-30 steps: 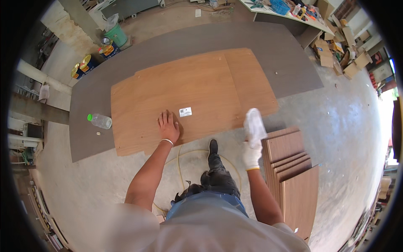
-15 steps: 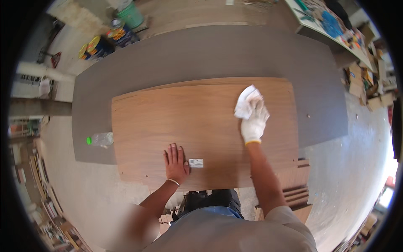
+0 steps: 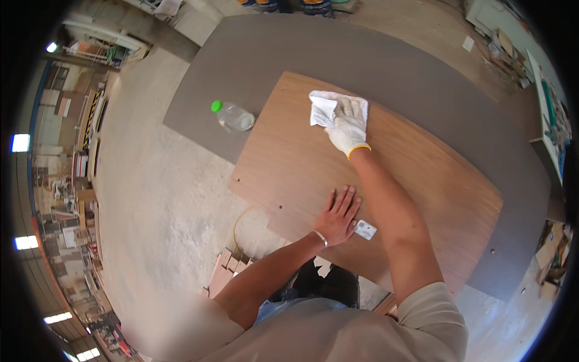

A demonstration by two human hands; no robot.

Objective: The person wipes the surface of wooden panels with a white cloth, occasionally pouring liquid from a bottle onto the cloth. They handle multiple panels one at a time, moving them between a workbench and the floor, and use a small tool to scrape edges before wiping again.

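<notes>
Holding white cloth (image 3: 324, 112) against wooden panel (image 3: 289, 151) with gloved right hand (image 3: 348, 128), left hand (image 3: 338, 221) lying flat, fingers slightly spread, white label (image 3: 365, 230) by its thumb.

The person wore a pale beige short-sleeved shirt (image 3: 356, 329) across the bottom of the frame. I saw blue cloth (image 3: 304, 308) at the waist and black trousers (image 3: 338, 285), lower centre. A white knitted glove (image 3: 350, 134) with yellow edging (image 3: 360, 149) covered the right hand (image 3: 348, 114), upper centre; the left hand (image 3: 338, 222) was bare, a thin pale bracelet (image 3: 321, 239) at its wrist.
</notes>
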